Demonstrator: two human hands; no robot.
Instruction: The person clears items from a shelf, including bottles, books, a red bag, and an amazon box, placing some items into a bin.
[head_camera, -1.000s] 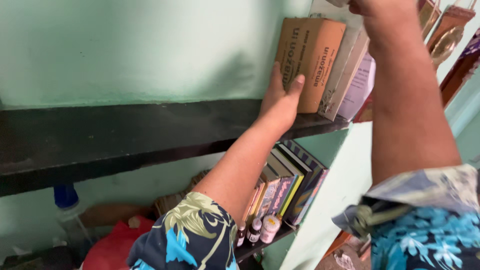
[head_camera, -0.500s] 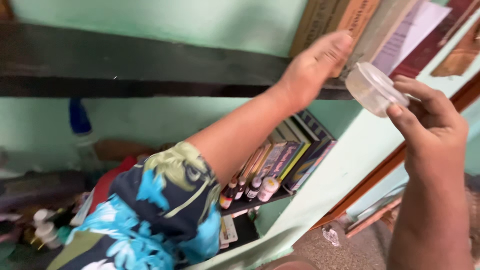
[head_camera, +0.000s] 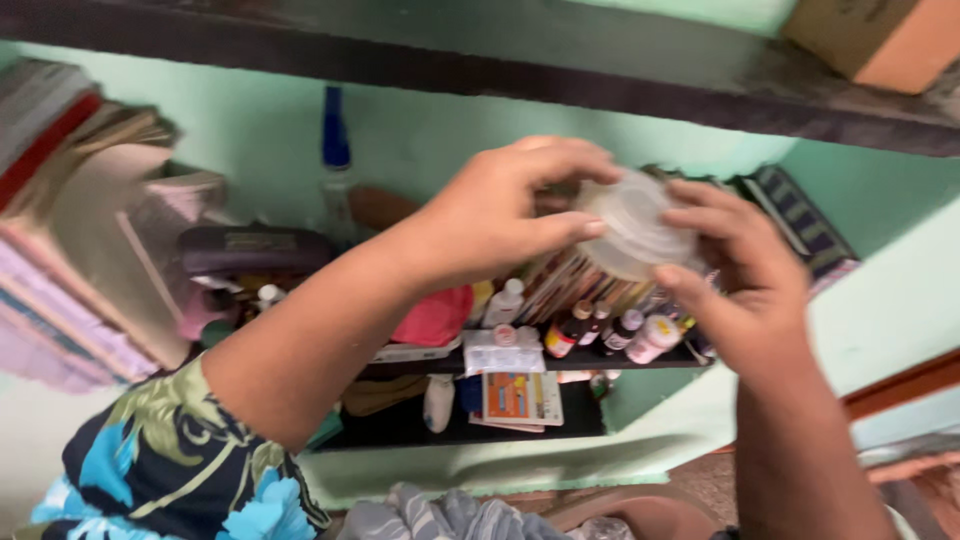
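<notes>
Both hands are now meeting on the small clear round container (head_camera: 632, 226): my left hand (head_camera: 500, 212), off the upper shelf's books, is gripping its lid while my right hand (head_camera: 745, 275) is cradling it before the lower shelf (head_camera: 430, 365).

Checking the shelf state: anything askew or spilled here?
No spill shows. The books at left lean slanted, not upright. Both hands, left and right, grip a clear round container.

A brown cardboard box (head_camera: 880, 40) stands on the dark upper shelf (head_camera: 500, 75), at its right end. Well below that shelf lies a flat orange-and-white packet (head_camera: 520, 397), beside small labelled bottles (head_camera: 610, 335).
</notes>
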